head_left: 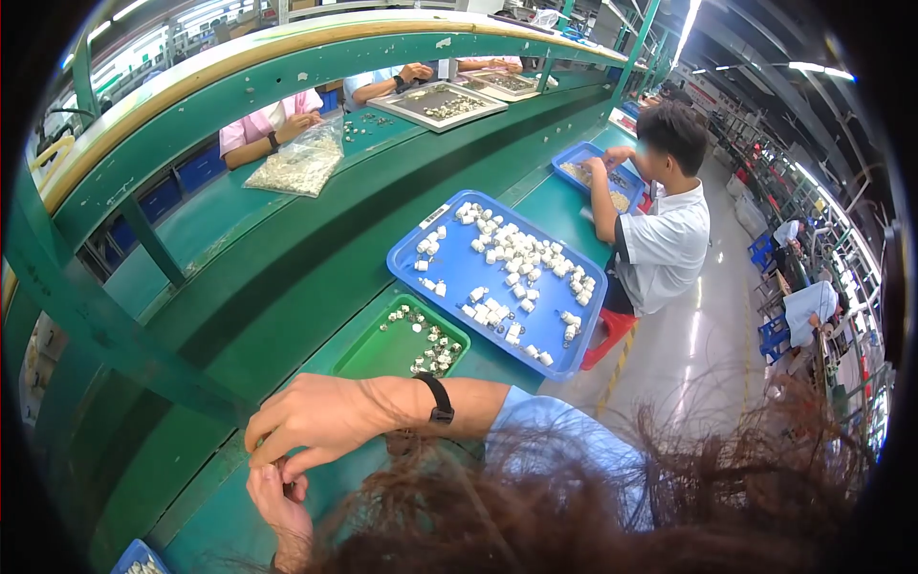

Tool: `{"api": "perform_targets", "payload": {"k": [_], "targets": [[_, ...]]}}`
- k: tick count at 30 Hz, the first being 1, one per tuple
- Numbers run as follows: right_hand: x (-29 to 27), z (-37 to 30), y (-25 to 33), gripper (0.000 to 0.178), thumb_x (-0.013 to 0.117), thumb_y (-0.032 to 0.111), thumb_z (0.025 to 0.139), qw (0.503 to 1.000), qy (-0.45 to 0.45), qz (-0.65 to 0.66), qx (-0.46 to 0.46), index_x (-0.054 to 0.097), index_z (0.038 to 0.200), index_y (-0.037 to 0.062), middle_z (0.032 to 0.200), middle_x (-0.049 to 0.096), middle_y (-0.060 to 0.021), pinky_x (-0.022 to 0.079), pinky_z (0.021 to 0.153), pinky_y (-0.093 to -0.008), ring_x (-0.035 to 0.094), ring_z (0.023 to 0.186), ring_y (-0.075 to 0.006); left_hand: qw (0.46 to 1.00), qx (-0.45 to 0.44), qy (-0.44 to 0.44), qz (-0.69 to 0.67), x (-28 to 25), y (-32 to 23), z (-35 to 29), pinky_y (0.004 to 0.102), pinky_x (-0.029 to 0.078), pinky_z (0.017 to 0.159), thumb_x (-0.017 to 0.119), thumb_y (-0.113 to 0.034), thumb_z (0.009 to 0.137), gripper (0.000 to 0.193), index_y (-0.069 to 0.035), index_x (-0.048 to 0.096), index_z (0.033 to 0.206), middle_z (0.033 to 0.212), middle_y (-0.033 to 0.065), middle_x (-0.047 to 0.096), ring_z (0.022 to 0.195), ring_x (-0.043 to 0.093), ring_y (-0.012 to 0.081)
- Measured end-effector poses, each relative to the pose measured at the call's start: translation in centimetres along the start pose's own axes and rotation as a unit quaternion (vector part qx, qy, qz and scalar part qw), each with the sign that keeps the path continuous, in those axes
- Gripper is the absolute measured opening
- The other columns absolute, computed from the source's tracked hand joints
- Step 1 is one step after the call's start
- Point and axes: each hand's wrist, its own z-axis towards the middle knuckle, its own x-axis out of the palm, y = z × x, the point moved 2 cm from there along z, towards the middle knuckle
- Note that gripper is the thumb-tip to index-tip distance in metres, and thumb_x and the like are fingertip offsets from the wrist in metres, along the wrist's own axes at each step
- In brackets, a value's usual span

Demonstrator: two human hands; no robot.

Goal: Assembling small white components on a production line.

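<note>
My right hand (pixel 320 421) reaches in from the right, a black band on its wrist and a light blue sleeve behind it. Its fingers are bent and pinched against the fingertips of my left hand (pixel 279 505), which is also closed. Whatever lies between them is too small or hidden to make out. Just beyond my right wrist sits a green tray (pixel 368 354) with small white-and-metal parts (pixel 435 352). A larger blue tray (pixel 449 277) beside it carries many white cylindrical parts (pixel 521 251), some with metal ends.
A blue container (pixel 139 553) of white parts stands at the lower left. The green bench (pixel 239 335) meets a green metal frame. On my right, a co-worker in a white shirt (pixel 665 239) works over another blue tray (pixel 579 153). Across lies a clear bag (pixel 304 163) of pale parts.
</note>
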Motion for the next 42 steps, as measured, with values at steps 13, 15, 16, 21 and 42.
{"api": "perform_targets", "payload": {"k": [13, 15, 16, 21, 42], "targets": [[-1.2, -0.5, 1.3, 0.019, 0.075, 0.016, 0.085, 0.997, 0.016, -0.023, 0.076, 0.070, 0.102, 0.0089, 0.101, 0.069, -0.0047, 0.057, 0.071, -0.0410, 0.069, 0.090, -0.0292, 0.987, -0.029, 0.145, 0.057, 0.1, -2.0, 0.3, 0.0228, 0.031, 0.048, 0.053, -0.055, 0.101, 0.058, 0.000, 0.058, 0.116, 0.071, 0.0024, 0.054, 0.055, 0.048, 0.0084], [-1.4, -0.6, 1.5, 0.019, 0.075, 0.016, 0.086, 0.998, 0.016, -0.025, 0.064, 0.070, 0.103, 0.0085, 0.100, 0.069, -0.0060, 0.056, 0.071, -0.0415, 0.070, 0.089, -0.0300, 0.984, -0.045, 0.160, 0.069, -0.2, -1.1, 0.5, 0.0227, 0.031, 0.048, 0.053, -0.055, 0.101, 0.057, 0.000, 0.059, 0.115, 0.070, 0.0024, 0.056, 0.055, 0.049, 0.0082], [-1.5, -0.7, 1.6, 0.019, 0.075, 0.016, 0.086, 0.998, 0.020, -0.023, 0.051, 0.070, 0.103, 0.0081, 0.098, 0.070, -0.0072, 0.056, 0.072, -0.0420, 0.070, 0.089, -0.0308, 0.983, -0.038, 0.167, 0.068, -0.1, -1.1, 0.4, 0.0225, 0.032, 0.048, 0.052, -0.055, 0.102, 0.056, 0.000, 0.059, 0.114, 0.070, 0.0029, 0.057, 0.056, 0.049, 0.0082], [-1.9, -3.1, 2.4, 0.020, 0.075, 0.017, 0.088, 0.986, 0.011, 0.093, 0.137, 0.069, 0.104, 0.0063, 0.092, 0.072, -0.0125, 0.056, 0.072, -0.0422, 0.071, 0.085, -0.0330, 0.977, -0.059, 0.199, 0.047, 2.6, -1.7, -1.2, 0.0228, 0.036, 0.052, 0.052, -0.045, 0.106, 0.045, -0.002, 0.062, 0.112, 0.071, 0.0031, 0.060, 0.060, 0.052, 0.0089], [-1.9, -18.3, 2.5, 0.030, 0.074, 0.007, 0.093, 0.869, -0.107, -0.042, 0.481, 0.071, 0.123, 0.0005, 0.112, 0.077, -0.0110, 0.058, 0.076, -0.0303, 0.075, 0.085, -0.0177, 0.933, 0.066, 0.319, 0.151, 3.8, -14.6, -17.7, 0.0355, 0.059, 0.083, 0.071, -0.005, 0.090, 0.033, -0.001, 0.068, 0.123, 0.112, 0.0150, 0.076, 0.102, 0.073, 0.0283]]}}
